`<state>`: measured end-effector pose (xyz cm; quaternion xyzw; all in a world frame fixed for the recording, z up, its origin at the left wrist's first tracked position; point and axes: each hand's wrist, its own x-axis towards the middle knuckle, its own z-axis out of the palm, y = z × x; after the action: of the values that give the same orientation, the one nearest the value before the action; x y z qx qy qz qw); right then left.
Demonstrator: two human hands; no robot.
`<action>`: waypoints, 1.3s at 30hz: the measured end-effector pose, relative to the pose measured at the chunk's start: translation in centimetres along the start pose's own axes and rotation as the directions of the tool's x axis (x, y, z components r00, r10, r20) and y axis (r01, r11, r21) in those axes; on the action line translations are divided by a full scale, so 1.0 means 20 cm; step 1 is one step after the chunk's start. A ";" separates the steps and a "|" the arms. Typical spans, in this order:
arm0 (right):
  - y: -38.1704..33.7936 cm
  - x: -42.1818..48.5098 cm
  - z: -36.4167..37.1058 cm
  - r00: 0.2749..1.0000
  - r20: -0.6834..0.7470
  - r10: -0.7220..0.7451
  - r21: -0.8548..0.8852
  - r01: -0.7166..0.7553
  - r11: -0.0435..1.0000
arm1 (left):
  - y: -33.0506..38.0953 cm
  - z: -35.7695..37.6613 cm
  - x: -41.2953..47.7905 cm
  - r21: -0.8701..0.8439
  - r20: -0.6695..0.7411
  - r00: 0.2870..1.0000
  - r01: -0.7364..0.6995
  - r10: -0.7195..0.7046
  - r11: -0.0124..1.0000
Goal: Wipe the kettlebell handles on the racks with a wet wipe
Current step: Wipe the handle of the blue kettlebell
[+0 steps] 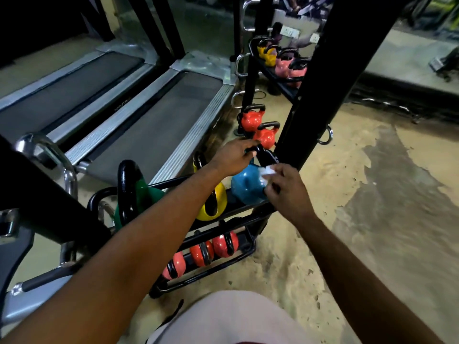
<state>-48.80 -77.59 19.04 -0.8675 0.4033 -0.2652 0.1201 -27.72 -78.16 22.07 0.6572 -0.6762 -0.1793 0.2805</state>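
Blue kettlebell handle held and wiped on the upper rack shelf.
The blue kettlebell [248, 186] sits at the right end of the rack's upper shelf [238, 210], beside the yellow kettlebell [214, 205]; the green kettlebell [147, 194] occupies the left end. The left hand [233, 157] curls its fingers round the top of the black handle [267, 156]. The right hand [288, 192] pinches a white wet wipe [268, 171] against the handle's base. Red kettlebells [224, 244] line the lower shelf.

Bare hands [232, 157], bare forearms [149, 234], pale pinkish garment [223, 316]
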 end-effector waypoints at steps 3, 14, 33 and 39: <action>0.03 -0.10 0.00 0.992 -0.108 -0.069 -0.074 0.061 0.995 | 0.03 0.03 0.04 -0.043 0.013 1.000 -0.022 0.023 0.999; 0.15 -0.04 0.08 0.970 -0.090 -0.226 -0.177 0.208 0.962 | 0.01 0.08 0.08 -0.111 -0.060 0.998 -0.019 0.012 0.994; 0.16 0.00 -0.03 0.925 0.055 0.376 0.612 -0.329 0.719 | 0.02 0.15 0.16 -0.084 -0.178 0.984 0.008 -0.023 0.996; 0.19 -0.21 0.08 0.915 -0.050 0.400 0.501 -0.324 0.803 | 0.03 0.13 0.21 -0.127 -0.187 0.982 0.008 -0.032 0.992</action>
<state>-52.47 -76.87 14.57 -0.6935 0.4907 -0.3950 0.3496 -29.67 -82.60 21.02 0.6591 -0.6271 -0.1612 0.3825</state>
